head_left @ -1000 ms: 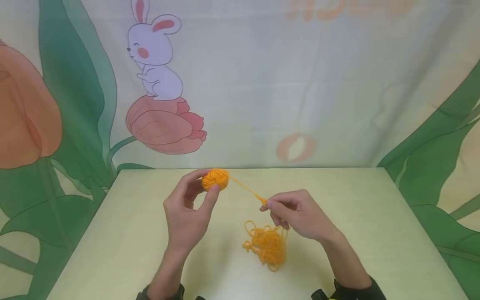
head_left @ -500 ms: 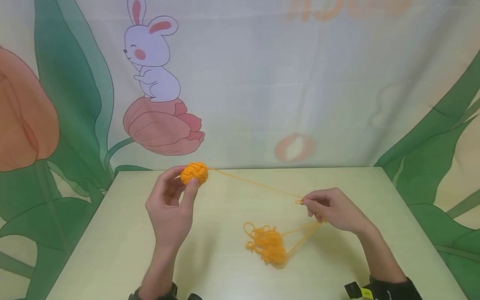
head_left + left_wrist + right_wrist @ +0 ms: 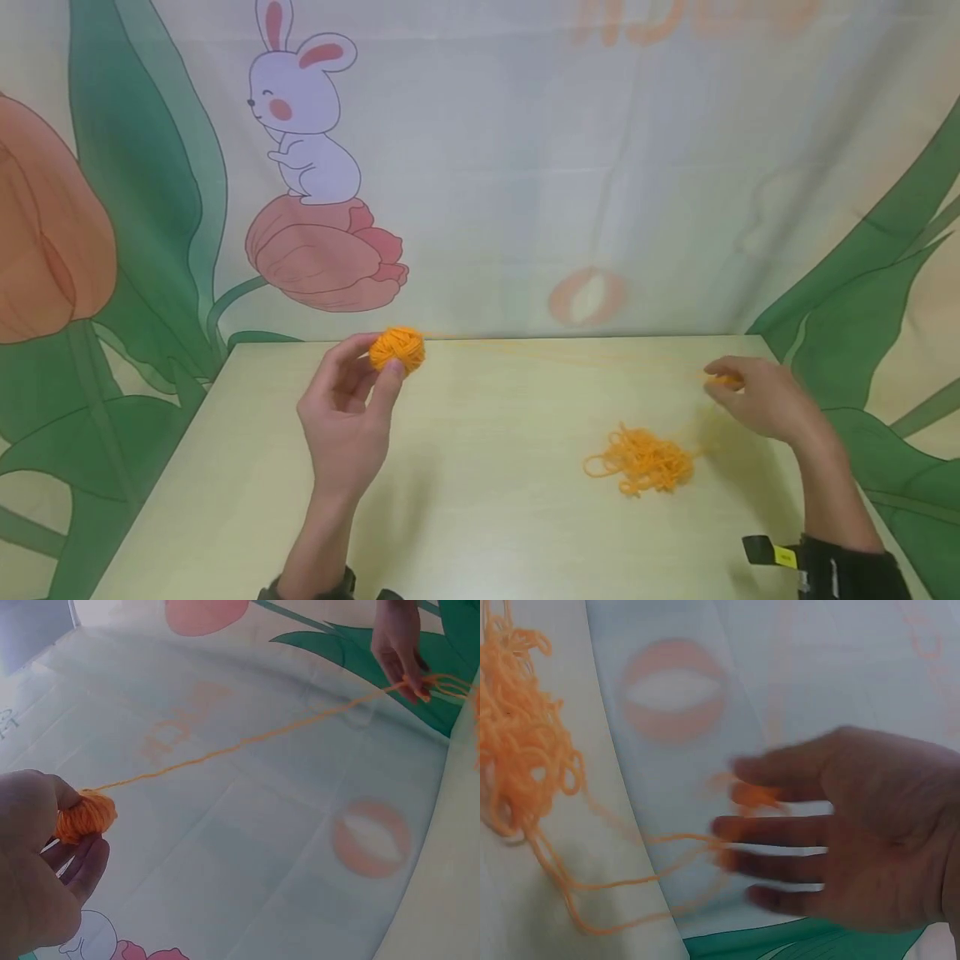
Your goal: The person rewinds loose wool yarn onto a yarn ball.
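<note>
The left hand (image 3: 347, 425) holds a small ball of orange yarn (image 3: 397, 348) between thumb and fingers, raised over the table's back left part. From the ball a strand (image 3: 247, 741) runs taut to the right hand (image 3: 772, 400), which pinches yarn between thumb and forefinger at the table's right side. In the right wrist view the right hand (image 3: 870, 832) is blurred, its other fingers stretched out with yarn strands passing by them. A loose tangle of orange yarn (image 3: 647, 461) lies left of and below the right hand, joined to it by strands (image 3: 615, 883).
The pale table (image 3: 480, 525) ends at a straight back edge. Behind it hangs a printed cloth (image 3: 480, 167) with a rabbit, tulips and green leaves.
The right hand has moved far to the right, lengthening the strand between the hands. The tangle has slid right across the table. The left hand, still holding the ball, has shifted somewhat left.
</note>
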{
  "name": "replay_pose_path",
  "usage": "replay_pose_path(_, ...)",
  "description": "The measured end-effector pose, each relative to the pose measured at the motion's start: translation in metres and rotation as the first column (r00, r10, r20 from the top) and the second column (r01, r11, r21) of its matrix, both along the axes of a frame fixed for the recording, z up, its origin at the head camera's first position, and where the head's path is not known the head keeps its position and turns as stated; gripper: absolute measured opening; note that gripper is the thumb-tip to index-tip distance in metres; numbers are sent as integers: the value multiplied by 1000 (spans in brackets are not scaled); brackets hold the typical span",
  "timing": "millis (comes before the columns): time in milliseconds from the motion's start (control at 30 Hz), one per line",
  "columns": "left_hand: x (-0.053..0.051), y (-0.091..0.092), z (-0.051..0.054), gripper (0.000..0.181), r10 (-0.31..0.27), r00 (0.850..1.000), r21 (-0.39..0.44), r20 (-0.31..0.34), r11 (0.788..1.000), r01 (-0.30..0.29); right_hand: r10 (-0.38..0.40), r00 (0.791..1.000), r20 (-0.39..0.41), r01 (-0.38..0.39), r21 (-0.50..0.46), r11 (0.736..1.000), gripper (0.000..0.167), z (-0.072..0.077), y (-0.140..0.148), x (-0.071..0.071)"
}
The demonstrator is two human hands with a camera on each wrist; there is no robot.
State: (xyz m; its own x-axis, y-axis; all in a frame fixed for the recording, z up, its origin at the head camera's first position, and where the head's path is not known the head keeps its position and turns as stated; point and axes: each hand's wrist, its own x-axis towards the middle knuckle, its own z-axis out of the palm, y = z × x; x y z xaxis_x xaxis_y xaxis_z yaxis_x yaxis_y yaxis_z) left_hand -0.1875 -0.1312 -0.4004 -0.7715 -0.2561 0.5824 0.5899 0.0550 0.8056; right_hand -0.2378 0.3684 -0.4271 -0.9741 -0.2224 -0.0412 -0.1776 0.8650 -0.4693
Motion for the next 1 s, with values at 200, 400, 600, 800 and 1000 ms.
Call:
replay_pose_path(200,1,6,-5,42,-142,990,-157,-19,978,137,191,957,216,-185,-49,982,74,-8,-35,6)
replay_pose_path(400,1,14,-8,45,-249,968,-227,-31,945,236,294,955,35,-281,-200,938,55,-3,-96,10)
replay_pose_path(600,2,21,-10,45,-303,952,-258,-35,924,284,389,920,-52,-386,-303,871,41,15,-153,15)
replay_pose_path(800,3,23,-12,44,-310,951,-288,-22,912,290,421,896,-141,-430,-509,746,33,31,-191,24)
replay_pose_path(1000,3,24,-11,43,-297,954,-309,-23,910,276,404,901,-156,-393,-688,611,13,43,-212,35)
